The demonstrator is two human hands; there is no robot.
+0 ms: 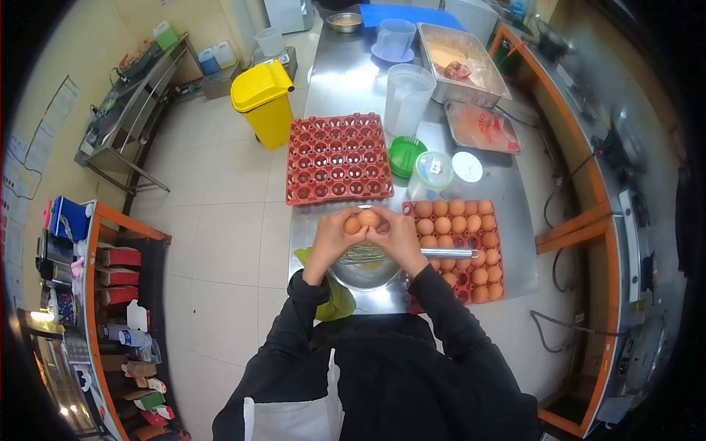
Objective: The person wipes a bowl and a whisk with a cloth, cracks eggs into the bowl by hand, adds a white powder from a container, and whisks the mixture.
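Both of my hands are close together above a metal bowl [371,279] at the table's front edge. My left hand [331,237] is closed around a brown egg [353,225]. Beside it, my right hand [402,241] grips another brown egg [370,217], and the two eggs seem to touch. A whisk [450,253] lies across the bowl, its wires inside and its handle reaching over the egg tray at right. That red egg tray [462,281] holds many brown eggs and has some bare cups. A yellow-green cloth [337,300] hangs at the bowl's left side.
A stack of red egg trays [338,192] stands beyond the bowl. Farther along are a green strainer-like dish [406,156], lidded tubs [434,173], a clear pitcher [408,99] and a metal pan [478,92]. A yellow bin [266,110] stands on the floor left.
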